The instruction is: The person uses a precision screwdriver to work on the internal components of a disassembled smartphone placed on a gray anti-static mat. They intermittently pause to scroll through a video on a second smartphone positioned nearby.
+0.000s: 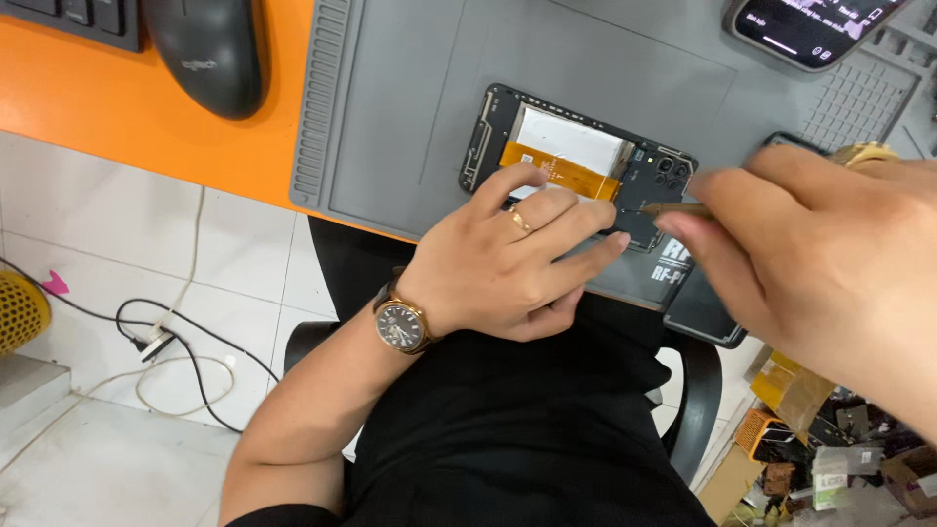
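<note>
Grey mat: silicone work mat (410, 107) on the orange table (117, 107); ribbed strip along its left edge, small moulded compartments at top right
Phone: opened phone (576, 161) lies flat, back cover off, near the mat's front edge; black inner frame, pale battery (571, 140), orange flex cable (556, 161) across it, camera cluster (669, 168) at the right end
Left hand: left hand (512, 259) rests on the phone's lower edge; fingers spread and pressing down, pinning it to the mat; grip not closed round anything; ring on one finger, wristwatch (400, 324) on the wrist
Right hand: right hand (830, 263) blurred, close to the lens; grip pinched on a thin brass-coloured tool (673, 209); tip sits at the black board area just below the camera cluster
Handling, phone: judged light, thin, stiff in the frame but fragile inside; flex cable soft and easy to tear; battery must not be bent or pricked; camera lenses scratch easily
Where to hold: by the outer frame edges or flat pressure on the rim, as the left hand does; keep fingers off flex, battery face and lenses
Handling, tool: slim, light, likely slippery between fingertips; pinch close to the tip for control
Mat surface: looks grippy; helps stop the phone sliding
Nearby: second phone (815, 24) with lit screen at top right of the mat; dark flat slab (703, 312) at the mat's front right corner; black mouse (210, 49) on the table at top left
Below: white tiled floor with cables (176, 351); black clothing on the lap
</note>
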